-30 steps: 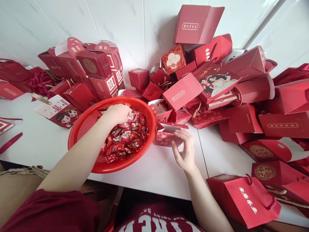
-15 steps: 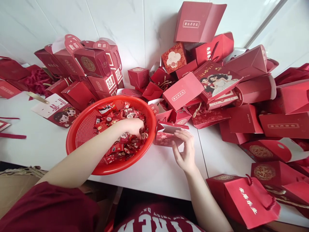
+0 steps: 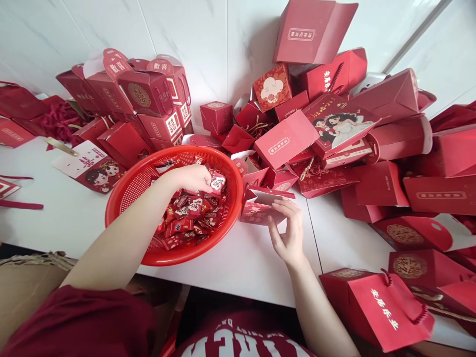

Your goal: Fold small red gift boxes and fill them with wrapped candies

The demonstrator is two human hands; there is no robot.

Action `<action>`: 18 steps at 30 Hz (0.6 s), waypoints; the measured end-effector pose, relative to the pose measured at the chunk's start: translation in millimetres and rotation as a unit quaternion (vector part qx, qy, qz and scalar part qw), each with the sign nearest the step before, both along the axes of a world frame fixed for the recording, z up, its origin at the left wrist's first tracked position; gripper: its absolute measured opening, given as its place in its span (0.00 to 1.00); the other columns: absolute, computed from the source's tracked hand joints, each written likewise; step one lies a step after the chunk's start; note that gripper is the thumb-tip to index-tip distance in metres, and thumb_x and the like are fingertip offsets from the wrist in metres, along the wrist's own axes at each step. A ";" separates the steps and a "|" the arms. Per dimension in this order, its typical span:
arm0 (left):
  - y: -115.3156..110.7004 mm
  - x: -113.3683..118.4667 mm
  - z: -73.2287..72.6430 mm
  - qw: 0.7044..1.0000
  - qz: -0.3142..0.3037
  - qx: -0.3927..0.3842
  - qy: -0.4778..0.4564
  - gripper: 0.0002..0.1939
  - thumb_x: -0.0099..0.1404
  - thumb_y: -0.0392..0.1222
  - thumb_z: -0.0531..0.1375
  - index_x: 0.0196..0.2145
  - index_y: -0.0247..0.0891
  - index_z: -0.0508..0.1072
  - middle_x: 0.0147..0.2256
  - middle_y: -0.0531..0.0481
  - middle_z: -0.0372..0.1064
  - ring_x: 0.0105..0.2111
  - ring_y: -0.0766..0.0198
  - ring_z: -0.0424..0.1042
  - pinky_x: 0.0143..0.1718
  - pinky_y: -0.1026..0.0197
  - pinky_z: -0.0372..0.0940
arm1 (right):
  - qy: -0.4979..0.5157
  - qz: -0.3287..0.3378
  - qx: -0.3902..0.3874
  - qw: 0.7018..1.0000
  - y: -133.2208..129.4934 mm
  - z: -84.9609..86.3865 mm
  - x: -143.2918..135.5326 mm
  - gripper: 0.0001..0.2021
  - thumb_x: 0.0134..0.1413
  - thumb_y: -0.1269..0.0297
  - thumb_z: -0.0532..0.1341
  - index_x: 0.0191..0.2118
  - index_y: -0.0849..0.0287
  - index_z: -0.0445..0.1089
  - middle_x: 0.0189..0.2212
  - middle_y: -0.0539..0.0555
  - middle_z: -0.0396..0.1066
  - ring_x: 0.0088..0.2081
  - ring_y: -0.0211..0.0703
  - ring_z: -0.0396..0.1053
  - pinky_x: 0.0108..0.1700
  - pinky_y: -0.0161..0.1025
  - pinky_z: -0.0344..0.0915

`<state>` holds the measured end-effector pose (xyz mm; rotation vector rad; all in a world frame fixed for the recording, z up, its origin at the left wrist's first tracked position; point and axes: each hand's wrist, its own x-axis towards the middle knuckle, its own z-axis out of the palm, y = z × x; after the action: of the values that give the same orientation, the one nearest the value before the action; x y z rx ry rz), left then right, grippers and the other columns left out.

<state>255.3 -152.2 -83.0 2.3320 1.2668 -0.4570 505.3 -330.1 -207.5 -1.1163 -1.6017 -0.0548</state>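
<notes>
Over the red plastic basket (image 3: pixel 238 213), my left hand (image 3: pixel 195 177) is closed, pinching a red-and-white wrapped candy (image 3: pixel 217 182). Below it, many red wrapped candies (image 3: pixel 193 208) lie heaped in the basket. My right hand (image 3: pixel 288 230) is beside the basket, its fingers on the right side of a small open red gift box (image 3: pixel 256 213). The thumb rests against the front of this box and the fingertips are at its top edge. The box stands upright with its opening upward, touching or nearly touching the basket rim.
A large pile of red boxes (image 3: pixel 286 139) spreads across the back and right of the white table (image 3: pixel 238 263). Stacked boxes (image 3: pixel 143 94) stand at the back left. A red bag with a rope handle (image 3: pixel 383 307) is at the front right. A tiled wall (image 3: pixel 193 29) rises behind.
My left hand has moved up and slightly left from the candies, and a red-and-white candy now shows at its fingertips. My right hand stays at the box. The view has shifted slightly.
</notes>
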 end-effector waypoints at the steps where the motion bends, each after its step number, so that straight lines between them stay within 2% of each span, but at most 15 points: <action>1: 0.4 -0.6 0.1 1.000 0.002 0.000 0.001 0.14 0.57 0.51 0.60 0.25 0.37 0.71 0.24 0.53 0.69 0.24 0.66 0.64 0.27 0.63 0.52 | -0.001 -0.001 0.000 1.000 0.0 -0.1 0.0 0.22 0.59 0.74 0.61 0.58 0.53 0.63 0.50 0.58 0.70 0.54 0.54 0.68 0.57 0.64 0.66; 6: 3.1 -3.1 -1.6 1.000 0.005 0.021 0.011 0.10 0.55 0.46 0.61 0.23 0.38 0.71 0.23 0.53 0.68 0.24 0.65 0.64 0.28 0.62 0.52 | -0.001 -0.004 0.003 1.000 0.1 0.1 -0.4 0.22 0.59 0.74 0.60 0.57 0.53 0.63 0.50 0.58 0.70 0.54 0.54 0.68 0.57 0.64 0.66; 10: 3.6 -4.1 -5.4 0.999 0.024 0.013 -0.035 0.08 0.52 0.45 0.63 0.24 0.38 0.71 0.27 0.53 0.69 0.27 0.65 0.66 0.28 0.64 0.54 | 0.001 -0.006 0.001 1.000 -0.1 0.5 -1.0 0.21 0.59 0.74 0.60 0.57 0.53 0.63 0.49 0.58 0.70 0.54 0.54 0.68 0.57 0.63 0.66; 13: 1.2 -1.1 -6.4 0.990 0.085 -0.043 -0.101 0.08 0.51 0.43 0.62 0.26 0.38 0.68 0.27 0.53 0.68 0.27 0.64 0.68 0.26 0.65 0.57 | 0.000 -0.009 -0.003 1.000 -0.7 0.1 -0.9 0.21 0.59 0.73 0.60 0.57 0.54 0.64 0.49 0.58 0.70 0.54 0.54 0.68 0.58 0.63 0.65; 15: -0.4 2.2 -6.7 0.973 0.140 -0.082 -0.166 0.09 0.51 0.39 0.60 0.31 0.38 0.66 0.29 0.53 0.70 0.28 0.64 0.71 0.27 0.66 0.60 | 0.000 -0.008 -0.010 1.000 -1.1 -0.4 -0.5 0.21 0.59 0.73 0.60 0.57 0.54 0.63 0.50 0.58 0.70 0.54 0.54 0.68 0.59 0.64 0.65; 18: -1.4 6.4 -8.8 0.942 0.180 -0.180 -0.216 0.20 0.50 0.38 0.61 0.43 0.40 0.65 0.41 0.49 0.75 0.38 0.61 0.75 0.35 0.64 0.67 | -0.003 -0.001 -0.017 1.000 -1.3 -1.1 0.2 0.21 0.59 0.74 0.61 0.57 0.55 0.63 0.51 0.59 0.70 0.55 0.54 0.67 0.59 0.64 0.64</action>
<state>261.7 -153.6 -91.9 1.7209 1.2303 -0.0383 505.5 -331.3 -208.6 -1.1455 -1.6113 -0.0314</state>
